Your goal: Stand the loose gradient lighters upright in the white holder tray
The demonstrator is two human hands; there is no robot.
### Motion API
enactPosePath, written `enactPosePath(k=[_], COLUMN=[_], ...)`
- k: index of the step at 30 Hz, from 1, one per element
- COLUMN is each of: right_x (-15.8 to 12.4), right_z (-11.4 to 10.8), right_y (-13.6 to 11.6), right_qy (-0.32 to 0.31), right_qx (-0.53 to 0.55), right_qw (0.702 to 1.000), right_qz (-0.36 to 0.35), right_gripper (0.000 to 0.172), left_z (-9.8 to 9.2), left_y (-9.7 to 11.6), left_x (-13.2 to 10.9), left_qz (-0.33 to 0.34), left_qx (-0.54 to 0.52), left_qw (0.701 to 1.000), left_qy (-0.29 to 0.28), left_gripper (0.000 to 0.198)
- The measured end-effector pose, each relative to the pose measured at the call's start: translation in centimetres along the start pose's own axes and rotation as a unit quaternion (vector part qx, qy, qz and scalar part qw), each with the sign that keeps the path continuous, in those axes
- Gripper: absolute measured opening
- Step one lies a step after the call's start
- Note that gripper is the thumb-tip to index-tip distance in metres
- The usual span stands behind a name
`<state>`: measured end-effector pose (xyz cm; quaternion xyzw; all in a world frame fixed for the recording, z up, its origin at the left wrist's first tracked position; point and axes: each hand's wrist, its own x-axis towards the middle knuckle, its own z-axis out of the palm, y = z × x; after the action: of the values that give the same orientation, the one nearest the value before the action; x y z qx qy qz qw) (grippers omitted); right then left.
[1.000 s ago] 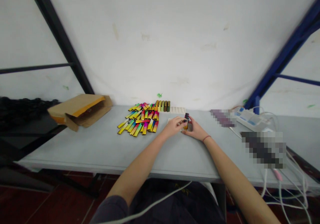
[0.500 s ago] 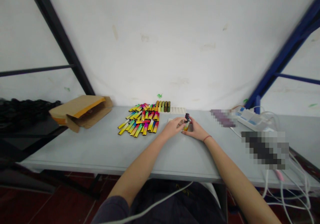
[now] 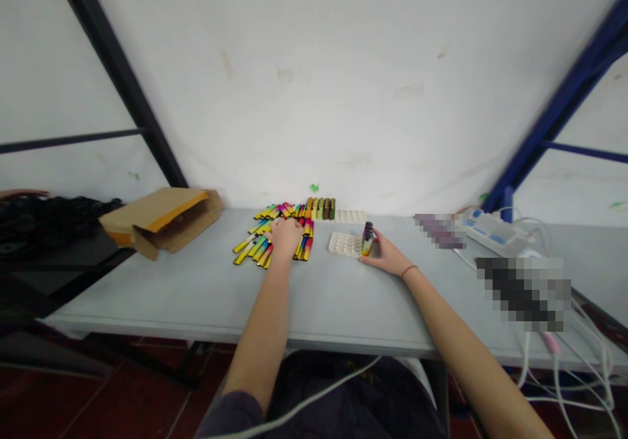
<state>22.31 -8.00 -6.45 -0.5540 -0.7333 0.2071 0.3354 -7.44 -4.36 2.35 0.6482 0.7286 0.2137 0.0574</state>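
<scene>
My left hand [image 3: 287, 235] is over a pile of shiny rainbow-coloured, lighter-shaped sticks [image 3: 255, 246] lying loose on the table. Its fingertips point down into the pile, and whether they grip a stick is hidden. To the right, my right hand [image 3: 387, 254] curls round a short row of upright sticks [image 3: 367, 240] with dark ends, thumb at the near end and fingers at the far side. That row stands at the right edge of a white tray with round hollows [image 3: 346, 245]. The tray's other visible hollows hold nothing.
Behind, several upright sticks [image 3: 321, 209] stand in rows beside another white hollowed tray [image 3: 350, 216] near the wall. An open brown cardboard box [image 3: 157, 216] lies at left. A power strip [image 3: 495, 233], cables and blurred-out items occupy the right side.
My left hand has left the upright row and moved left onto the pile of sticks, uncovering the white tray. My right hand has stayed by the row.
</scene>
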Motion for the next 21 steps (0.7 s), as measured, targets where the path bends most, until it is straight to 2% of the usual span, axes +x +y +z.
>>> enactPosePath(k=[4,7,11,16,21], right_x=[0.0,0.0,0.0,-0.1,-0.1], right_z=[0.0,0.0,0.1,0.1,-0.1], right_y=[0.0,0.0,0.0,-0.2,-0.4], right_qy=[-0.005,-0.003,0.005,0.007,-0.002], right_qx=[-0.002,-0.001,0.001,0.008,0.007], right_qw=[1.0,1.0,1.0,1.0,1.0], right_qz=[0.0,-0.005,-0.015,-0.017,-0.014], right_gripper=[0.103,0.103,0.101,0.098,0.098], left_z=[-2.5,-3.5,-3.2,-2.1,-2.0], left_y=[-1.8,-2.6,-2.8,-2.6,-2.6], left_x=[-0.2,-1.2,-2.2,-2.2,-2.2], left_qz=[0.01,0.015,0.012,0.01,-0.003], left_qx=[0.023,0.087,0.146,0.141,0.156], left_qw=[0.994,0.988,0.981,0.983,0.979], left_qy=[-0.102,-0.124,-0.131,-0.119,-0.128], left_gripper=[0.026,0.027,0.03,0.03,0.034])
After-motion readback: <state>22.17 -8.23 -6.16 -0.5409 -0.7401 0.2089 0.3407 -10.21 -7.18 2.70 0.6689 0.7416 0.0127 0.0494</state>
